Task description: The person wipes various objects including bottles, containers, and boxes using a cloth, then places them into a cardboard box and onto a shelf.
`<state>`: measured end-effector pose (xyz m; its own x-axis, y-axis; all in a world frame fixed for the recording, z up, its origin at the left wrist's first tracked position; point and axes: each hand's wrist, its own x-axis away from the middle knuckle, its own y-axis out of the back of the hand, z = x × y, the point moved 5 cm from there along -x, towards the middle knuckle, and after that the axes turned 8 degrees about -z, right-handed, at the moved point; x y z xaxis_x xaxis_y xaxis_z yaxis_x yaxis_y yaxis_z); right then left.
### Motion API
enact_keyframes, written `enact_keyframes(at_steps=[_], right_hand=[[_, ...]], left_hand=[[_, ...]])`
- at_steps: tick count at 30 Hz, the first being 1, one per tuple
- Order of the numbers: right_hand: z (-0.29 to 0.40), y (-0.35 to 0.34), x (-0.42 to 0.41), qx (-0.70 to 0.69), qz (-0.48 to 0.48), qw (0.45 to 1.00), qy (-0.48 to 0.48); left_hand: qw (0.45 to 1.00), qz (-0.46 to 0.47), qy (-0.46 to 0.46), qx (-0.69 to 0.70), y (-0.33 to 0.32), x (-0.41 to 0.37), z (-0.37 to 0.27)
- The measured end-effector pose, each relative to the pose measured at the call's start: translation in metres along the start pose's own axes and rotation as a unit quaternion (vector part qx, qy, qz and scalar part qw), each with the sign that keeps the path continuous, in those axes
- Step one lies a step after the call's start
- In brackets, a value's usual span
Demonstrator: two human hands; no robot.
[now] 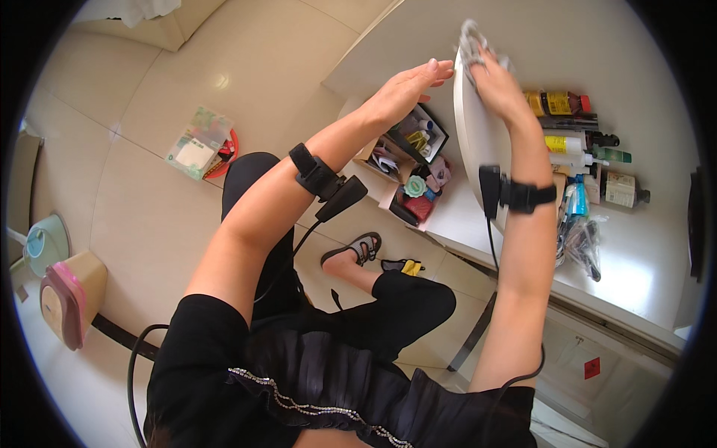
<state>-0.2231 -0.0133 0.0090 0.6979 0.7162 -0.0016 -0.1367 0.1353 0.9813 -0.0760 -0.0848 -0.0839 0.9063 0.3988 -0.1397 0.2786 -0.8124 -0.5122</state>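
Note:
My right hand (497,84) presses a crumpled greyish-white cloth (470,42) against the upper end of a white panel (468,140); the cloth is slightly blurred. Across the panel's edge, my left hand (411,89) is stretched out with nothing in it. Its fingertips come close to that edge, and whether they touch it I cannot tell. Below the left hand sit a black open box (442,148) with small bottles, a cardboard box (369,154) of papers and a pink box (386,203) of small packets.
Right of the panel stand or lie a red-capped bottle (566,103), a yellow-labelled bottle (563,144), a small carton (619,189) and a clear plastic bag (585,246). On the tiled floor are a red basin (234,151) and a lidded bin (92,285). Cables trail from both forearm straps.

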Motion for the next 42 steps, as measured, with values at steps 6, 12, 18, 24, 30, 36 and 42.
enact_keyframes(at_steps=[6,12,18,24,30,36,42], right_hand=[[0.022,-0.016,-0.001,-0.041,-0.027,0.996,0.070],[0.046,0.003,0.124,-0.069,-0.035,0.991,0.108],[0.036,0.008,0.202,-0.052,-0.084,0.994,0.042],[0.008,0.014,0.258,0.056,-0.204,0.977,-0.008],[0.010,0.020,0.299,0.023,-0.298,0.952,-0.069],[-0.003,-0.100,0.268,-0.228,-0.087,0.953,-0.179],[-0.123,-0.288,0.189,-0.621,0.037,0.596,-0.508]], left_hand=[[0.998,-0.028,0.037,0.050,0.013,-0.002,0.006],[0.996,0.003,0.045,0.073,0.007,-0.007,0.009],[0.999,0.006,0.029,0.033,0.011,0.000,-0.001],[0.999,-0.014,0.022,0.033,0.009,-0.005,-0.012],[0.997,-0.069,0.014,0.034,0.026,-0.007,-0.020],[0.991,-0.129,0.031,0.031,0.034,-0.010,-0.020],[0.990,-0.125,0.063,0.007,0.019,-0.013,-0.013]])
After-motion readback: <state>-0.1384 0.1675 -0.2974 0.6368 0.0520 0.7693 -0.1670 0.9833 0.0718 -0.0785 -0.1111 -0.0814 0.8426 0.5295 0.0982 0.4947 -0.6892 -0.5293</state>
